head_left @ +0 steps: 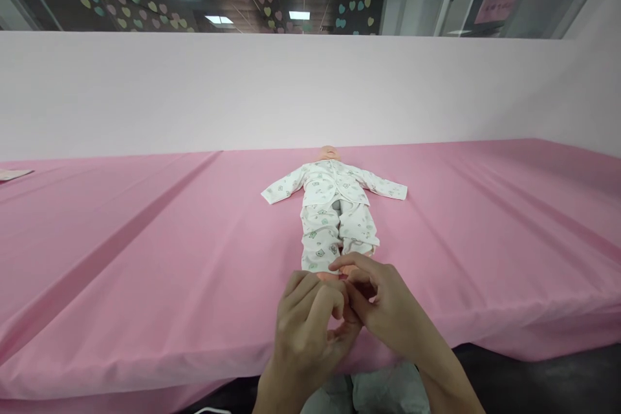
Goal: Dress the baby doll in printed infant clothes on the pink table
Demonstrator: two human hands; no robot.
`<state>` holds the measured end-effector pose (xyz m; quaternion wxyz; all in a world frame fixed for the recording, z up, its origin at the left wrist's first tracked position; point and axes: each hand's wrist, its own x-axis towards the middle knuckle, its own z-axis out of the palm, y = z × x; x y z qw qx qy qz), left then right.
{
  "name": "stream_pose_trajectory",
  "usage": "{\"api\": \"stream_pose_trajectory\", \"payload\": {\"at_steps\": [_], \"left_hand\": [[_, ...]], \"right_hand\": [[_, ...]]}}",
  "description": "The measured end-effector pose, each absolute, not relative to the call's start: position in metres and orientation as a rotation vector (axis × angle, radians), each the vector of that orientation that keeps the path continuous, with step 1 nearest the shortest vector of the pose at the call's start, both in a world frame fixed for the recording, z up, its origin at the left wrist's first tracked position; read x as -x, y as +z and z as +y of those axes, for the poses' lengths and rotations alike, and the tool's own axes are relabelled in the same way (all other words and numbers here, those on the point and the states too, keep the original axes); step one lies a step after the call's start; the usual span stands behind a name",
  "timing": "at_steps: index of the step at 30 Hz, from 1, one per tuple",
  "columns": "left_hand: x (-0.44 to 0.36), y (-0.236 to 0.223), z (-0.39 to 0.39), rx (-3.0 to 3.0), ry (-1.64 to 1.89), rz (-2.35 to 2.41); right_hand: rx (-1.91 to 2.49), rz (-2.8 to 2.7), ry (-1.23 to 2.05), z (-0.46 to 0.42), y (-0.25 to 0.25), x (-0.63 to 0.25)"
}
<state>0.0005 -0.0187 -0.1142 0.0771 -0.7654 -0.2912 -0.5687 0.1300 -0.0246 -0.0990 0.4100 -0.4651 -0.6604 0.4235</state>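
A baby doll (329, 153) lies on its back with its head away from me. It wears a white printed jacket (326, 182) with the sleeves spread wide and matching trousers (320, 236). At the doll's feet, my left hand (313, 320) is closed with its fingers curled. My right hand (383, 301) meets it there, thumb and fingers drawn together in a pinch. The fingertips of both hands come together just in front of the feet, partly covering them. Whatever is between the fingers is hidden.
The pink sheet (160, 259) covers the table, with creases and a front edge close to me. A white wall (291, 90) rises behind it, below windows. Part of a flat pale item (13, 174) lies at the far left.
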Motion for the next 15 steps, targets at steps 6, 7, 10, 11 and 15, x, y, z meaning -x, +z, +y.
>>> {"api": "stream_pose_trajectory", "payload": {"at_steps": [6, 7, 10, 11, 15], "left_hand": [[-0.0016, -0.1142, -0.0204, 2.289, -1.674, -0.827], [-0.002, -0.115, -0.0209, 2.276, -1.67, -0.822], [-0.0031, -0.1171, -0.0223, 2.237, -1.678, -0.799], [-0.0033, -0.1172, -0.0227, 2.226, -1.689, -0.795], [-0.0032, -0.1145, -0.0233, 2.243, -1.699, -0.817]], "right_hand": [[1.201, -1.692, 0.998, -0.0237, -0.0978, -0.1306], [1.215, -1.683, 0.989, -0.0238, -0.0976, -0.1307], [1.227, -1.647, 1.008, -0.0243, -0.0977, -0.1305], [1.219, -1.641, 1.017, -0.0245, -0.0977, -0.1303], [1.187, -1.659, 1.036, -0.0245, -0.0963, -0.1285]]}}
